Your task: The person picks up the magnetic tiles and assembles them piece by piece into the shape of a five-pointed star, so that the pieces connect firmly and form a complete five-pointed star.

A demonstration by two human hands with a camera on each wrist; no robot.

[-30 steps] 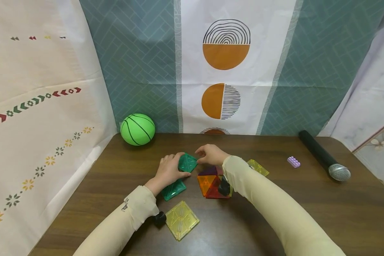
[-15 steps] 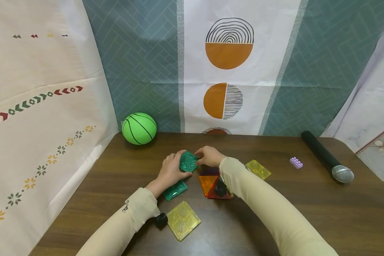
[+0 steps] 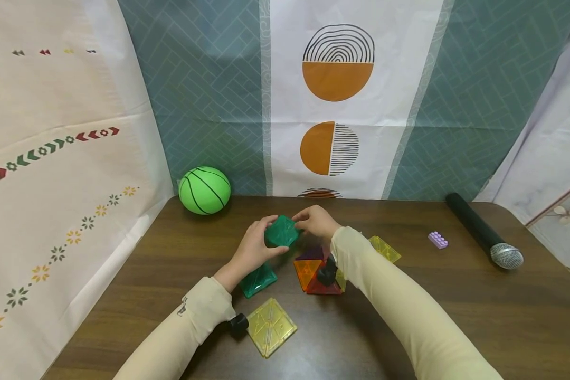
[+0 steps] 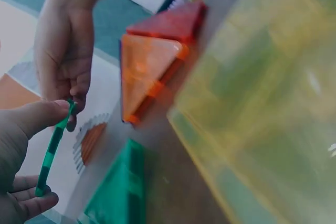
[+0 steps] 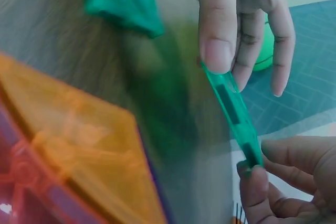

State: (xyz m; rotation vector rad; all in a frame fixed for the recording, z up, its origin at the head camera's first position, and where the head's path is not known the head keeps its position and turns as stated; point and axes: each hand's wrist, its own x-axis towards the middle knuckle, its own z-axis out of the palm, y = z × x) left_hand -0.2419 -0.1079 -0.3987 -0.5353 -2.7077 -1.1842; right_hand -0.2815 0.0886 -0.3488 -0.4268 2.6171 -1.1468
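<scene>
Both hands hold a translucent green magnetic tile (image 3: pixel 283 231) above the table. My left hand (image 3: pixel 254 245) grips it by its edges, thumb at one end and fingers at the other, as the left wrist view shows. My right hand (image 3: pixel 317 221) pinches its far right corner between thumb and fingers; the right wrist view has this pinch (image 5: pixel 289 177) at the tile's lower end. Beneath my left hand, more green tile (image 3: pixel 258 281) lies on the table, partly covered. An orange triangular tile (image 3: pixel 307 273) and a red one (image 3: pixel 324 286) form part of a cluster under my right wrist.
Yellow tiles (image 3: pixel 272 328) lie in a square near the front; another yellow tile (image 3: pixel 385 249) is beyond the right forearm. A green ball (image 3: pixel 205 190) sits at back left. A purple toy brick (image 3: pixel 438 240) and a black microphone (image 3: pixel 484 232) are at right.
The green tile has risen off the table and tilted, with my left hand lifting it. My right hand's fingers have come from beside the tile to pinch its corner.
</scene>
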